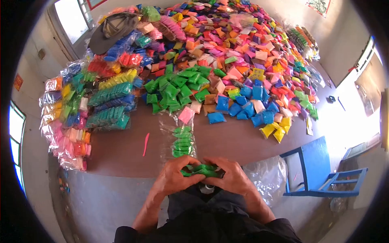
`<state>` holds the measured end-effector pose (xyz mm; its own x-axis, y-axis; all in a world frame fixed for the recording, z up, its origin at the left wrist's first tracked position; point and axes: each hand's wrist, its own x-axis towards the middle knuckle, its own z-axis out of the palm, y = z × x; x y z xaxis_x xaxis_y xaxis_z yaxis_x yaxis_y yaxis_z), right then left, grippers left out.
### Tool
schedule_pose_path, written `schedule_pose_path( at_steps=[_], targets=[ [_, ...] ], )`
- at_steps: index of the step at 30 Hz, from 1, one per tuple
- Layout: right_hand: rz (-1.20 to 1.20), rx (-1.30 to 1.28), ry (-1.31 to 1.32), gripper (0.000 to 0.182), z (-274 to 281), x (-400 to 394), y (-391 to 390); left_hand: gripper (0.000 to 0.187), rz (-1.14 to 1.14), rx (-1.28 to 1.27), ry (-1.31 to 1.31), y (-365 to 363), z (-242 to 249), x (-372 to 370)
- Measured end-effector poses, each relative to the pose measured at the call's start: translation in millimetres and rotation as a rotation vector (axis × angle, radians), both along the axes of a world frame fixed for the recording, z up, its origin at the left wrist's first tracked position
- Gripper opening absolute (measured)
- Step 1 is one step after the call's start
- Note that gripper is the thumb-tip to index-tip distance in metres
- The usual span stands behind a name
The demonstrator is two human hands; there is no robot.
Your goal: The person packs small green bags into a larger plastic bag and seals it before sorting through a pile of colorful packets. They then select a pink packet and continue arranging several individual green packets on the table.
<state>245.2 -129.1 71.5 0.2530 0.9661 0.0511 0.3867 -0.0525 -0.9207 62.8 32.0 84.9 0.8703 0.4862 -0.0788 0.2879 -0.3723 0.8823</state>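
Small green packets (pixel 202 170) are gripped between my two hands at the table's front edge. My left hand (pixel 177 175) is closed on their left end, its thumb along the near side. On the right end, my right hand (pixel 227 174) is closed in the same way. Just beyond them a clear plastic bag (pixel 167 139) lies flat, with a row of green packets (pixel 183 141) inside. A pink packet (pixel 186 115) rests at the bag's far end. Behind it is a pile of loose green packets (pixel 174 89).
A large heap of mixed coloured packets (pixel 227 44) covers the table's back. Filled bags (pixel 109 101) and a dark cap (pixel 113 32) are at left. A pink plastic tool (pixel 146 144) lies on the brown table (pixel 231 141). A blue chair (pixel 320 170) and clear plastic (pixel 267 178) are at right.
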Motion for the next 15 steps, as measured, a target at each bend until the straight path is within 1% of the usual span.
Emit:
schedule_pose_path(
  at_steps=[2, 5, 8, 11, 14, 15],
  targets=[
    [0.003, -0.004, 0.054, 0.080, -1, -3, 3, 0.053, 0.016, -0.078, 0.090, 4, 11, -9],
    [0.045, -0.032, 0.089, 0.086, -1, -5, 10, 0.054, 0.006, -0.195, -0.002, 9, 16, -18],
    [0.074, -0.076, 0.056, 0.090, 6, -9, 18, 0.058, -0.074, -0.068, -0.044, 19, 1, -28],
    [0.061, -0.103, 0.035, 0.092, 8, -12, 30, 0.059, -0.047, -0.014, 0.043, 25, 7, -32],
    [0.069, -0.081, 0.015, 0.093, 9, -14, 43, 0.056, 0.006, 0.001, -0.047, 30, 12, -31],
    [0.076, -0.069, 0.006, 0.093, 10, -14, 47, 0.055, -0.009, 0.032, -0.052, 33, 11, -31]
  ],
)
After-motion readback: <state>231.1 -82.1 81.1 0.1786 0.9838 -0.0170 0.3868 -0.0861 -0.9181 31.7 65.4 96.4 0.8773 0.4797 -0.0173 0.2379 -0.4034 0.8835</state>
